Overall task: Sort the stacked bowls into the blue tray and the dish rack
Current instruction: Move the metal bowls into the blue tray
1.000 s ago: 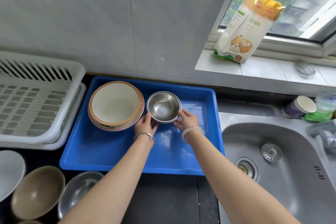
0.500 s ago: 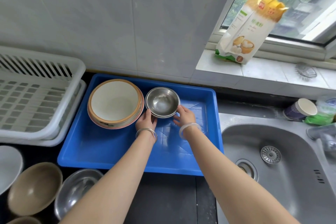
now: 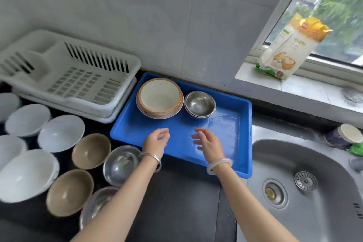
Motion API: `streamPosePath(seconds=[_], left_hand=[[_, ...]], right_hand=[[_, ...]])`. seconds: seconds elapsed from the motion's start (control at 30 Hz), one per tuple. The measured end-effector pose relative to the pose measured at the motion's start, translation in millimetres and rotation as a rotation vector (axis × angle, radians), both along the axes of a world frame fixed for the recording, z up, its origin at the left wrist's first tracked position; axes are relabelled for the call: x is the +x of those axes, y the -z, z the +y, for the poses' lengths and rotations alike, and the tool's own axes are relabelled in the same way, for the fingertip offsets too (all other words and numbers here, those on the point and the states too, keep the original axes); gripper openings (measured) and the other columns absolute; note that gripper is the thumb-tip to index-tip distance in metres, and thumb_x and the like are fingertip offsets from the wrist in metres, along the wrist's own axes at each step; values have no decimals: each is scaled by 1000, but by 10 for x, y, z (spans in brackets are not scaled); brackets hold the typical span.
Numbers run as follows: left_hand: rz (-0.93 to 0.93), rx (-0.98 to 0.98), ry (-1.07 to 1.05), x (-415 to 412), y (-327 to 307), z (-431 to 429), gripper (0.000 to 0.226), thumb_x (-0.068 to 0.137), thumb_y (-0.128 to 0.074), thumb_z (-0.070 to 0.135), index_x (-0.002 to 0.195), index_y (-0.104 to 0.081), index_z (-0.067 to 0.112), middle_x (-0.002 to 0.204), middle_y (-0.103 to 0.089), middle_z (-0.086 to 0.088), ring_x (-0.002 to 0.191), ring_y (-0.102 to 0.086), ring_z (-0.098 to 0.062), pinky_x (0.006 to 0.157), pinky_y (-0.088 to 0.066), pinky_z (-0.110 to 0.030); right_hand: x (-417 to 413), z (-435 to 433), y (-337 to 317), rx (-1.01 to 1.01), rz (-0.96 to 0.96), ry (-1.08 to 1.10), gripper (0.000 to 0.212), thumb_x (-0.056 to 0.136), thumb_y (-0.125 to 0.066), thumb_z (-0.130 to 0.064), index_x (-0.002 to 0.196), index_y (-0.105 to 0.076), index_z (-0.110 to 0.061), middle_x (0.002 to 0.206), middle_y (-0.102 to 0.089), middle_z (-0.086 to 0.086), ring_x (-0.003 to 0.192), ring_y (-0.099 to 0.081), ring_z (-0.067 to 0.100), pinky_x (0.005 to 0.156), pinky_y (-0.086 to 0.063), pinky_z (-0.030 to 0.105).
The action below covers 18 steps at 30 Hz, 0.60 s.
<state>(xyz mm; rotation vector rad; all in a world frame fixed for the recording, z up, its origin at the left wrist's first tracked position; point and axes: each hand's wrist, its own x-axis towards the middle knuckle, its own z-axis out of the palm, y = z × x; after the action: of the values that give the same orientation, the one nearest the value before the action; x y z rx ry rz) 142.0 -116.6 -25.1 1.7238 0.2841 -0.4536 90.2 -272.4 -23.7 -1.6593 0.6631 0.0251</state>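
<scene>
The blue tray (image 3: 176, 143) lies on the dark counter against the wall. In its far part stand a stack of cream bowls with tan and pink rims (image 3: 160, 98) and, to their right, a small stack of steel bowls (image 3: 200, 103). My left hand (image 3: 156, 140) and my right hand (image 3: 209, 142) hover over the tray's near part, both empty with fingers loosely apart, well short of the bowls. The white dish rack (image 3: 74, 76) stands left of the tray with nothing in it.
On the counter at the left stand several white bowls (image 3: 60, 132), two brown bowls (image 3: 91, 150) and steel bowls (image 3: 121, 165). A steel sink (image 3: 306, 186) lies to the right. A flour bag (image 3: 290, 49) leans on the window sill; a paper cup (image 3: 345, 135) lies beside the sink.
Both hands have let go of the steel bowl stack and drawn back toward me. The view has swung left, bringing the counter bowls into sight.
</scene>
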Motion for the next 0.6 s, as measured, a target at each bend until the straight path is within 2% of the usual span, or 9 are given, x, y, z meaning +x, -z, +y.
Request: streamPosePath(seconds=[0.07, 0.17, 0.23, 0.3, 0.4, 0.47, 0.5, 0.6], left_hand=[[-53, 76, -32, -227, -28, 276, 24, 87, -56, 4, 110, -63, 5, 114, -65, -14, 94, -59, -18, 91, -49, -35], [-75, 178, -134, -618, 3, 696, 25, 85, -57, 1, 109, -63, 8, 108, -66, -7, 98, -61, -17, 87, -46, -26], [-89, 328, -192, -884, 54, 945, 27, 85, -58, 4, 109, -63, 15, 107, -65, -4, 100, -61, -20, 85, -46, -29], [-109, 449, -284, -1125, 93, 1150, 30, 83, -58, 2, 108, -64, 17, 104, -64, -5, 99, -60, -25, 84, -45, -31], [-166, 574, -445, -1415, 137, 1391, 31, 74, -63, -7, 100, -68, 10, 104, -66, -10, 98, -59, -30, 87, -44, -35], [-195, 663, -490, -1571, 209, 1511, 33, 68, -66, -12, 96, -69, 6, 103, -66, -15, 98, -59, -35, 88, -42, -41], [-184, 692, -513, -1630, 246, 1560, 34, 67, -67, -12, 97, -68, 5, 104, -65, -16, 99, -58, -35, 88, -40, -42], [-73, 553, -646, -1739, 329, 1647, 38, 74, -63, -9, 108, -60, 9, 111, -57, -16, 96, -57, -32, 86, -46, -42]], right_hand=[[-95, 220, 21, -41, 2, -105, 19, 95, -42, -21, 104, -59, -22, 83, -66, -8, 75, -63, 7, 69, -48, 23], [-222, 576, 145, -90, 69, -267, 18, 93, -44, -22, 104, -59, -25, 85, -68, -7, 76, -64, 10, 74, -51, 27], [-262, 809, 246, -126, 152, -360, 23, 92, -46, -25, 111, -59, -22, 95, -69, -3, 82, -63, 16, 80, -51, 33], [-241, 1009, 332, -218, 232, -471, 32, 91, -48, -30, 121, -54, -21, 109, -66, 0, 93, -63, 19, 79, -46, 29], [-152, 1251, 433, -240, 294, -524, 47, 90, -53, -34, 133, -43, -20, 120, -62, 2, 102, -63, 23, 86, -47, 30], [-90, 1368, 481, -207, 328, -466, 53, 87, -56, -34, 136, -40, -20, 109, -63, 2, 96, -64, 24, 90, -52, 39], [-59, 1411, 501, -185, 342, -426, 53, 87, -58, -32, 135, -41, -20, 99, -63, -1, 89, -66, 23, 86, -55, 41], [35, 1495, 541, -45, 359, -299, 45, 87, -60, -18, 130, -48, -16, 78, -57, -4, 68, -66, 15, 74, -60, 36]])
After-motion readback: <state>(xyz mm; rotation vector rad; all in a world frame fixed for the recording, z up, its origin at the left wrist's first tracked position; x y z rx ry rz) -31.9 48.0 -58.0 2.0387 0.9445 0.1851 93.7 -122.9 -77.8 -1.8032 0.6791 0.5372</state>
